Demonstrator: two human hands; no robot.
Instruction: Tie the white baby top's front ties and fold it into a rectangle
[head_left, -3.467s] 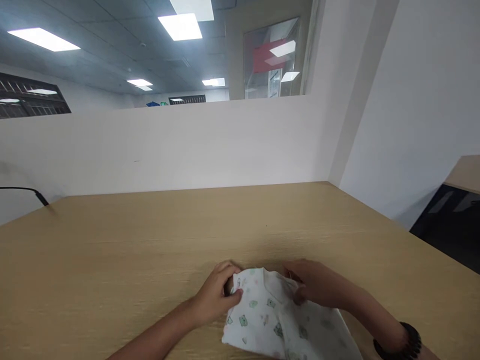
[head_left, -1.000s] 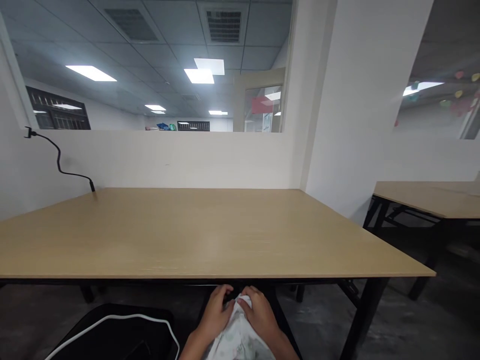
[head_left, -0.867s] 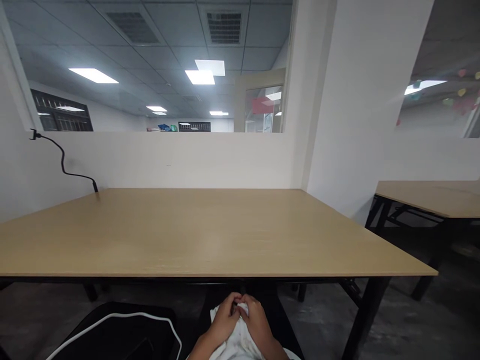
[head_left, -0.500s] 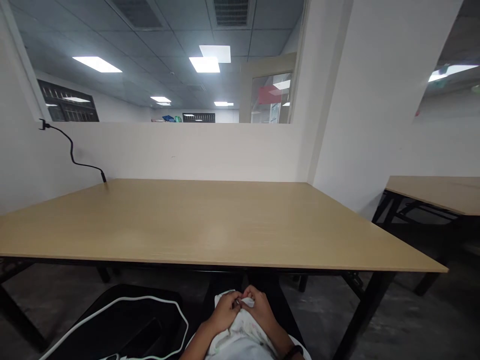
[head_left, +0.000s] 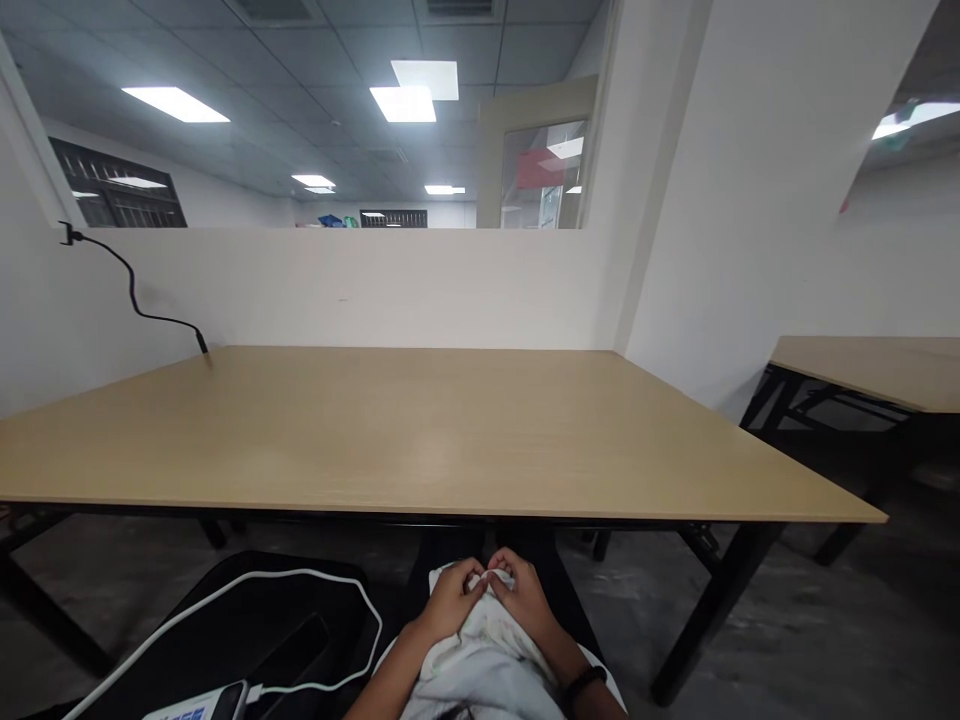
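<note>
A white cloth (head_left: 480, 650) with faint markings lies bunched over my lap, below the table's front edge. My left hand (head_left: 454, 598) pinches its upper edge from the left. Close beside it, my right hand (head_left: 521, 595) grips the same edge, and the fingertips of both hands nearly meet. Whether anything small sits between the fingers I cannot make out. A dark band (head_left: 585, 685) circles my right wrist.
A wooden table (head_left: 420, 430) stretches in front of me on black legs. At its far left corner rises a black gooseneck holder (head_left: 133, 285). On a black seat (head_left: 225, 620) at left lie a white cable (head_left: 300, 573) and a plugged-in device (head_left: 206, 703). Another table (head_left: 870, 370) stands right.
My view has tipped slightly downward, so the table and hands appear higher. The hands keep hold of the cloth, with small shifts of the fingers. More of the plugged-in device shows.
</note>
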